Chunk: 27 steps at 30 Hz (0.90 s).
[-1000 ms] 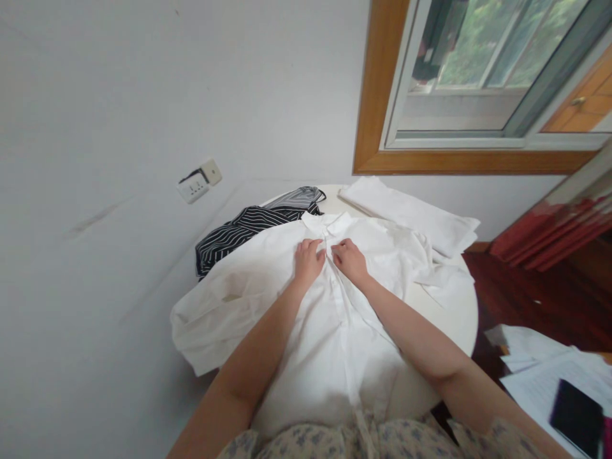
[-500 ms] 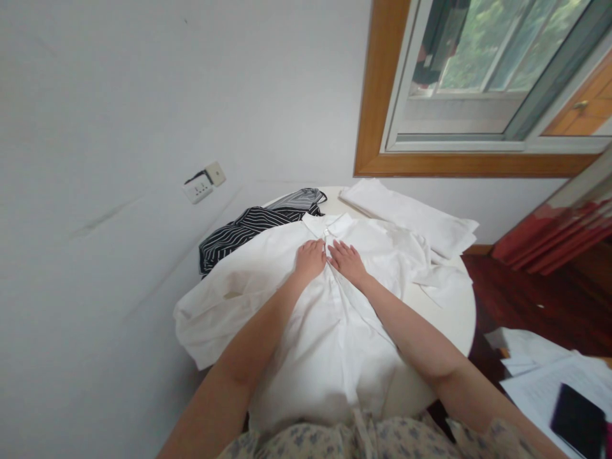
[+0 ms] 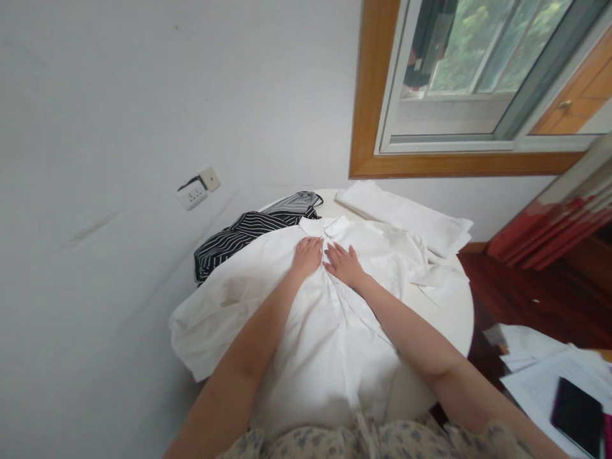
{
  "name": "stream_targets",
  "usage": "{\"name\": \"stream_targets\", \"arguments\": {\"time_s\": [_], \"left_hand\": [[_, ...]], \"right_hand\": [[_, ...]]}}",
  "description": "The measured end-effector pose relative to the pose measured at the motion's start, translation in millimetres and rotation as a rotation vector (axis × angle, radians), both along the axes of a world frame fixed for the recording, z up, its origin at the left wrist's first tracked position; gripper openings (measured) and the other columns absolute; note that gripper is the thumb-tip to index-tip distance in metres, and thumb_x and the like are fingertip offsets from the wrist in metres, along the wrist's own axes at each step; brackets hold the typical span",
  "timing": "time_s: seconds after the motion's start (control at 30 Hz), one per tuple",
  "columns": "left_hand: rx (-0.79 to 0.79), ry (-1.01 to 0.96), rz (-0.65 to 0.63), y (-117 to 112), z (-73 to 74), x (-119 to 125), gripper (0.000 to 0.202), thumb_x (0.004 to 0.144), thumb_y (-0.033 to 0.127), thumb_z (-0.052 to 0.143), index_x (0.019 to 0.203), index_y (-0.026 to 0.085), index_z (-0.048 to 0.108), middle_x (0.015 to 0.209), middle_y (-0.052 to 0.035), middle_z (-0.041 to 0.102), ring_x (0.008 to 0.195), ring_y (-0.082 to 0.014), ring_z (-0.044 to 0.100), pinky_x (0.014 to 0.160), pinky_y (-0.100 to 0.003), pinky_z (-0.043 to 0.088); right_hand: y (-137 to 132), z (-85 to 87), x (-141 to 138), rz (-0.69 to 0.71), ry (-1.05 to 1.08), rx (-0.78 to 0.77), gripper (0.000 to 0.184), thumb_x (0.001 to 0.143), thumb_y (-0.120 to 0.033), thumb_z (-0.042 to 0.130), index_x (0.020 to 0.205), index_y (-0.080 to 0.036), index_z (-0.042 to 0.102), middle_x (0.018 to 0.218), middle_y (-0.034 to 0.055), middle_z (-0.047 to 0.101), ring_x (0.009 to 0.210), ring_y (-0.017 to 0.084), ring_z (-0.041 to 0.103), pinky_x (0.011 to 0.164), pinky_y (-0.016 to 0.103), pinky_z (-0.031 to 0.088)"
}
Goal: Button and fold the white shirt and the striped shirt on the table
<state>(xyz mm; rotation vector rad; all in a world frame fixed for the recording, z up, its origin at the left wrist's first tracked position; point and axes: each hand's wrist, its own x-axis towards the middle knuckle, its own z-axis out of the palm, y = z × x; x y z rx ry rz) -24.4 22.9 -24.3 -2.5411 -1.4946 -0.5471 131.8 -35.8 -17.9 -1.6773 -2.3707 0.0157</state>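
A white button-up shirt [image 3: 329, 331] lies spread front-up over a round white table [image 3: 454, 319], its collar [image 3: 325, 225] at the far side. My left hand [image 3: 306, 255] rests flat on the shirt just below the collar, left of the button line, fingers stretched out. My right hand [image 3: 343, 262] lies flat beside it on the right of the button line, fingers spread. The two hands almost touch. Neither holds anything.
A black and white striped garment [image 3: 243, 233] lies at the table's far left, a folded white cloth [image 3: 406, 213] at the far right. A wall socket [image 3: 194, 191] is on the left wall. Papers [image 3: 540, 376] and a dark phone [image 3: 576, 405] lie at the lower right.
Both hands went from pinching at the button line to lying flat with fingers out, and slid slightly up toward the collar.
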Motion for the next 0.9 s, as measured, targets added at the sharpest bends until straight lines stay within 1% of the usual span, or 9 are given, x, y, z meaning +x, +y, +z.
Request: {"name": "stream_targets", "arguments": {"time_s": [0.17,0.27,0.33,0.4,0.5,0.6,0.73,0.83,0.9], "left_hand": [[0.008,0.056,-0.014,2.5,2.5,-0.1,0.042,0.090,0.021,0.043,0.131,0.020,0.052,0.135,-0.0067,0.053,0.118,-0.0266,0.043,0.100,-0.041,0.037],[0.008,0.044,0.020,2.1,3.1,1.8,0.042,0.089,0.023,0.045,0.130,0.021,0.052,0.134,-0.0074,0.052,0.118,-0.0275,0.042,0.099,-0.041,0.037],[0.008,0.008,0.054,1.2,2.7,2.8,0.042,0.089,0.023,0.046,0.130,0.022,0.052,0.131,-0.0076,0.053,0.117,-0.0267,0.043,0.098,-0.041,0.038],[0.012,-0.019,0.073,0.6,1.7,3.2,0.041,0.089,0.022,0.045,0.129,0.021,0.053,0.129,-0.0082,0.054,0.116,-0.0264,0.044,0.098,-0.040,0.038],[0.012,-0.025,0.053,1.0,-0.5,2.6,0.040,0.089,0.021,0.042,0.128,0.019,0.053,0.129,-0.0090,0.055,0.117,-0.0268,0.044,0.100,-0.041,0.037],[0.004,-0.028,0.045,2.7,-2.2,2.2,0.041,0.090,0.022,0.041,0.129,0.017,0.053,0.130,-0.0095,0.055,0.122,-0.0271,0.042,0.103,-0.041,0.034],[0.002,-0.027,0.086,6.4,0.4,4.0,0.040,0.090,0.024,0.040,0.128,0.020,0.054,0.132,-0.0086,0.055,0.121,-0.0281,0.042,0.101,-0.044,0.035],[-0.005,-0.025,0.107,11.0,4.7,6.0,0.041,0.088,0.027,0.043,0.127,0.023,0.054,0.136,-0.0071,0.052,0.118,-0.0294,0.043,0.098,-0.047,0.036],[-0.012,-0.033,0.117,15.1,6.6,6.5,0.042,0.087,0.028,0.044,0.129,0.023,0.053,0.138,-0.0064,0.051,0.117,-0.0302,0.043,0.095,-0.048,0.037]], "right_hand": [[5.8,14.9,4.9,0.060,-0.033,-0.050,0.051,0.096,-0.049,0.033,0.136,-0.020,0.046,0.150,0.0100,0.039,0.138,0.027,0.033,0.109,0.059,0.024],[12.1,20.9,8.5,0.122,-0.083,0.006,0.047,0.094,-0.048,0.039,0.130,-0.020,0.052,0.142,0.0126,0.048,0.131,0.029,0.042,0.110,0.060,0.019],[14.4,18.8,10.4,0.168,-0.087,0.073,0.045,0.094,-0.045,0.041,0.128,-0.018,0.053,0.140,0.0137,0.050,0.133,0.028,0.039,0.112,0.057,0.016],[15.2,12.5,12.2,0.192,-0.055,0.114,0.045,0.096,-0.043,0.039,0.128,-0.015,0.053,0.143,0.0144,0.047,0.137,0.026,0.034,0.114,0.051,0.018],[15.8,1.7,14.4,0.182,0.006,0.096,0.048,0.097,-0.044,0.036,0.130,-0.012,0.051,0.147,0.0145,0.041,0.138,0.024,0.033,0.114,0.045,0.022],[17.2,-3.3,15.7,0.178,0.031,0.061,0.051,0.097,-0.045,0.036,0.134,-0.013,0.048,0.147,0.0138,0.041,0.139,0.023,0.033,0.114,0.044,0.022],[18.5,0.7,16.2,0.181,0.028,0.050,0.054,0.096,-0.046,0.035,0.139,-0.014,0.043,0.147,0.0130,0.042,0.139,0.023,0.032,0.113,0.043,0.023],[19.7,9.5,15.1,0.173,0.009,0.039,0.055,0.096,-0.048,0.036,0.140,-0.015,0.041,0.145,0.0129,0.045,0.135,0.023,0.037,0.109,0.042,0.027],[21.5,16.3,13.4,0.165,-0.008,0.040,0.055,0.096,-0.049,0.036,0.138,-0.015,0.042,0.140,0.0134,0.050,0.130,0.025,0.042,0.104,0.042,0.032]]}}
